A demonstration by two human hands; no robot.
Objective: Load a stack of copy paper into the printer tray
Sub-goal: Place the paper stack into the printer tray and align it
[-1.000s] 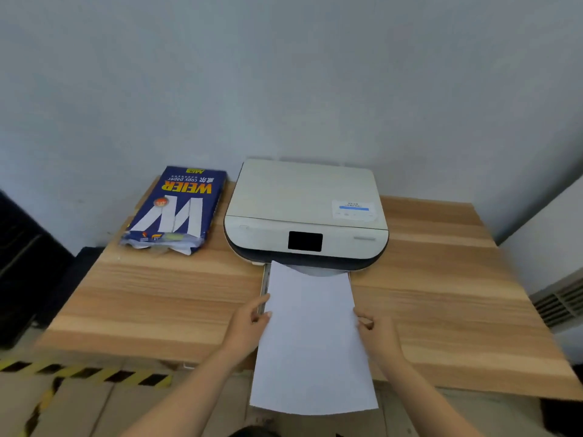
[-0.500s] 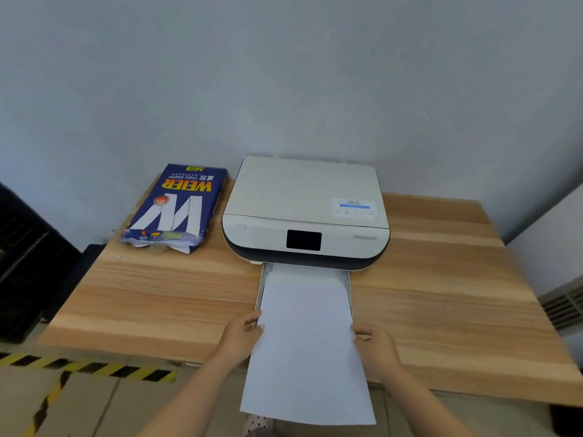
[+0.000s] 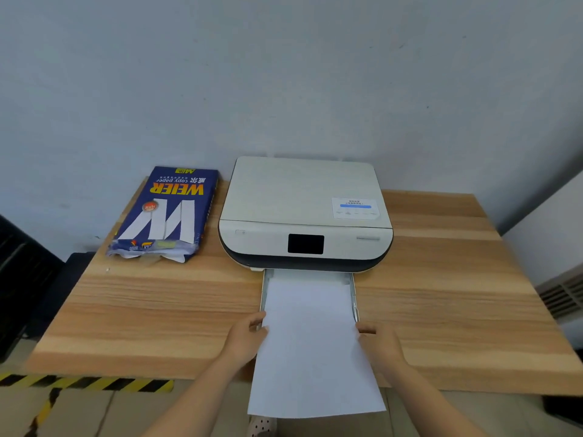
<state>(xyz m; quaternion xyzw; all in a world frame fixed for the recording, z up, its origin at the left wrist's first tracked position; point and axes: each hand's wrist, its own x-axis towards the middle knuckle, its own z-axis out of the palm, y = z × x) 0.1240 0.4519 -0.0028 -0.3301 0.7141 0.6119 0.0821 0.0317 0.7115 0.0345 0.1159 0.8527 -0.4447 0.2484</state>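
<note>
White copy paper stack [image 3: 310,348] is lying partly in the pulled-out printer tray [image 3: 353,293], overhanging the wooden surface [image 3: 457,310]; left hand [image 3: 244,340] and right hand [image 3: 380,343] are pinching its side edges. Beyond the tray, the beige printer [image 3: 304,212] is sitting.

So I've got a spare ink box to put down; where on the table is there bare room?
The widest bare patch of table lies right of the printer and tray. Another runs in front of the paper ream, left of the left hand. It is crowded mid-front, where both hands hold the paper stack.
</note>
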